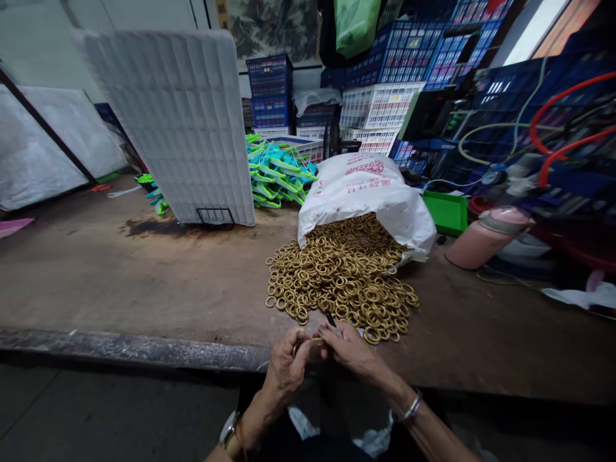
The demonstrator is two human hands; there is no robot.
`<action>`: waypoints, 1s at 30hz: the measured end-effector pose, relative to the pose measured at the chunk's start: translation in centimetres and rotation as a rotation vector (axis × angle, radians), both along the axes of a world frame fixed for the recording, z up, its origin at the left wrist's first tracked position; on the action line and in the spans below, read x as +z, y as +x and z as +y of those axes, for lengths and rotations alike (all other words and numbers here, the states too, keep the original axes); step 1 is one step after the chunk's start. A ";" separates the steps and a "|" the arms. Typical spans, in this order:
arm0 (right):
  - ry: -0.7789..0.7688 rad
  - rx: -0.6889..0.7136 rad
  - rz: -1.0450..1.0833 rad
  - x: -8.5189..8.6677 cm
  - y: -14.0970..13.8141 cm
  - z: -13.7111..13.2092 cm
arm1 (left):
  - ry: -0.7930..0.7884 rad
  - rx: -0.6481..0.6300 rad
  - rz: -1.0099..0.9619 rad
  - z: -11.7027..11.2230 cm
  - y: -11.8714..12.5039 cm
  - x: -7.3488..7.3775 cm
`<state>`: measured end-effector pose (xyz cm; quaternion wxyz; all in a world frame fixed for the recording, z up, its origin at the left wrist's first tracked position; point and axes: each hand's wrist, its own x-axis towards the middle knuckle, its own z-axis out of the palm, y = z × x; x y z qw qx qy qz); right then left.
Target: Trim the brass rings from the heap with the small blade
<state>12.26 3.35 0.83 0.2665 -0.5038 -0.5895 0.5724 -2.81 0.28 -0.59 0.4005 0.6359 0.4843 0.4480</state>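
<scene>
My left hand (pixel 287 364) is closed on a gold-coloured ring (pixel 315 340), held at the table's front edge. My right hand (pixel 353 351) meets it from the other side, its fingers wrapped round a small knife-like tool (pixel 331 319) with a dark tip and a pale grey body. The tool's tip points up and away from me; whether its other end touches the ring is hidden. Just beyond my hands lies a heap of gold-coloured rings (pixel 341 279). They spill from the mouth of a white sack (pixel 359 183) with red print, lying on its side.
A white ribbed panel (pixel 178 128) stands upright on a black wire stand (pixel 215 217) at left. Green and turquoise plastic pieces (pixel 279 170) are piled behind it. To the right are a pink bottle (pixel 488 237) and a green tray (pixel 445 213). Stacked crates (pixel 380 104) line the back.
</scene>
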 end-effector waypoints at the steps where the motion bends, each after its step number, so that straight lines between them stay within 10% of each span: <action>1: 0.069 0.001 -0.016 -0.1 0.0 0.0 | 0.002 0.011 0.008 0.0 0.0 0.0; 7: 0.229 -0.013 -0.113 -0.4 -0.7 0.0 | -0.054 0.045 -0.087 -0.4 0.3 0.6; 15: 0.212 -0.021 -0.113 -0.7 -1.1 -0.1 | -0.564 -0.107 -0.464 -0.9 0.4 0.8; 23: 0.219 -0.054 -0.069 -0.4 -0.9 -0.2 | -0.590 -0.110 -0.645 -1.2 0.5 0.5; 30: 0.473 0.048 -0.455 -0.7 -0.8 -1.5 | -0.566 -0.033 -0.618 -1.0 0.7 1.8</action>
